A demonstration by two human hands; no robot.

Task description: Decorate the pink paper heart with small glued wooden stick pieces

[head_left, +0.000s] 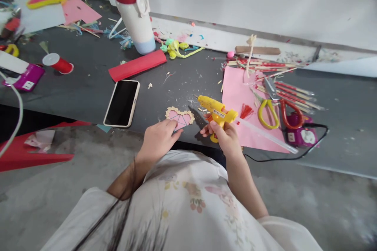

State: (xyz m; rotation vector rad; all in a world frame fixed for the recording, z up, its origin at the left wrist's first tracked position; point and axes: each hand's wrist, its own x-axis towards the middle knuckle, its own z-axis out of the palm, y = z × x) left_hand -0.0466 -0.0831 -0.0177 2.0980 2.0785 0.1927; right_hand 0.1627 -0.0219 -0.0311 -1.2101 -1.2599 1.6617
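At the table's front edge lies a pink heart [182,119] with blue lines and a rim of small pale pieces. My left hand [160,138] rests on its lower left part, fingers together and covering that part. In my right hand [225,136] is a yellow glue gun [217,110], gripped by its handle, with a clear glue stick [268,135] coming out of its back. The gun's nozzle points left, a little above and to the right of the heart. Short pale stick pieces lie near the nozzle.
A phone [121,103], red roll [138,66] and bottle [137,19] stand or lie to the left. At right are pink paper [232,86], scissors [268,113], wrapped sticks [297,93] and a purple box [302,135] with a black cable.
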